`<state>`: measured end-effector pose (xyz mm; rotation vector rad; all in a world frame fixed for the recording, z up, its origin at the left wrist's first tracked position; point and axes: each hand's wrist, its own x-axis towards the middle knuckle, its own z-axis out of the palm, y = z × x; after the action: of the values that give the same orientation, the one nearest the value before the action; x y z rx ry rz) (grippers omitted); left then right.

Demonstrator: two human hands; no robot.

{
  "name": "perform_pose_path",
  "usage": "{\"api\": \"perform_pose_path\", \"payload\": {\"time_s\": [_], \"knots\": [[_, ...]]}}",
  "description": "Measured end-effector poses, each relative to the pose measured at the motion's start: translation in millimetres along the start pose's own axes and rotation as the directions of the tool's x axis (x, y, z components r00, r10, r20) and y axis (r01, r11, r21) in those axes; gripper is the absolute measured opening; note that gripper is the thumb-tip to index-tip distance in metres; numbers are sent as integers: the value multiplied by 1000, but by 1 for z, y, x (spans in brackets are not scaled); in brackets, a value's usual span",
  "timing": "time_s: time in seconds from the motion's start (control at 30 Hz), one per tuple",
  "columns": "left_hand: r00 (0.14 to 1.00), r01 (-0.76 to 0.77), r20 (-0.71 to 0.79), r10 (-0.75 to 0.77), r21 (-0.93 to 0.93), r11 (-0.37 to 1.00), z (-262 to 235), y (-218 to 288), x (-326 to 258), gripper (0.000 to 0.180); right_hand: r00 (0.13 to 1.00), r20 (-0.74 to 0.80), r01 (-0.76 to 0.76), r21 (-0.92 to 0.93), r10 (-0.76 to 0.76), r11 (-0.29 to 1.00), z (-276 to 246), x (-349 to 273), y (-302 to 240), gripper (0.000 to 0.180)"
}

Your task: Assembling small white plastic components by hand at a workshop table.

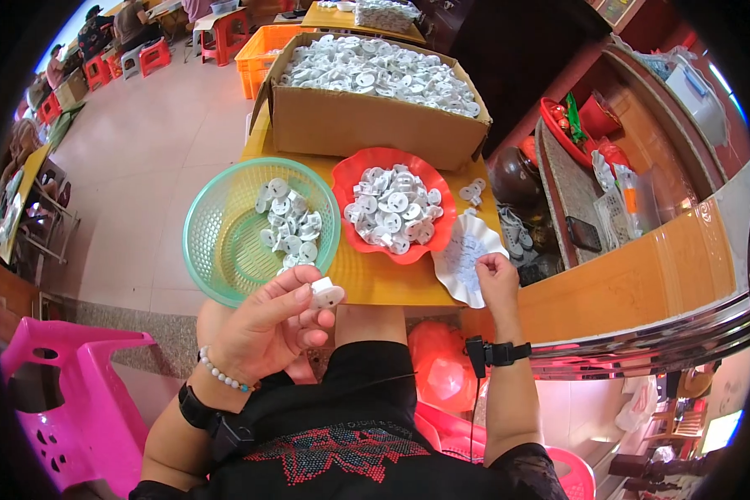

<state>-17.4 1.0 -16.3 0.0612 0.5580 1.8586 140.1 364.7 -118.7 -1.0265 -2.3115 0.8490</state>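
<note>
My left hand (262, 325) is closed, pinching a white round plastic piece (327, 293) with a raised block on its back. It is held up by the near rim of a green mesh basket (200, 242), where several similar white pieces (290, 221) lie on the right side. Over the right edge of a white wavy-edged dish (450, 279) my right hand (497, 277) is closed in a pinch; what its fingertips hold is too small to make out. Small pale bits lie in that dish. Between basket and dish, a red wavy-edged bowl (342, 177) is heaped with white round pieces (394, 208).
Behind the bowls stands a large cardboard box (375, 133) full of white pieces on the yellow table (383, 287). An orange crate (254, 58) is beyond it. At left is a pink plastic chair (83, 392); at right, a stone-edged counter (550, 179). People sit far left.
</note>
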Motion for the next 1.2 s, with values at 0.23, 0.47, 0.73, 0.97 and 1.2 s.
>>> {"api": "perform_pose_path", "payload": {"time_s": [0.23,0.47,0.73,0.97,1.2], "knots": [[999,-53,10,53,-13,999,4,-13,9,37,997,9,72,17,-72,997,-2,-2,-1,12],[998,5,69,-4,-10,1000,8,-12,7,39,999,-3,36,-77,-36,996,-6,-3,0,14],[997,-6,-78,6,6,1000,9,-17,7,33,983,91,-168,89,160,982,-14,-3,-16,22],[998,38,61,-35,-49,998,-2,-19,10,34,973,159,-222,461,167,859,-17,-1,5,22],[999,39,25,-38,-54,998,-3,-22,11,33,967,175,-248,490,184,835,-18,-6,-15,20]]}}
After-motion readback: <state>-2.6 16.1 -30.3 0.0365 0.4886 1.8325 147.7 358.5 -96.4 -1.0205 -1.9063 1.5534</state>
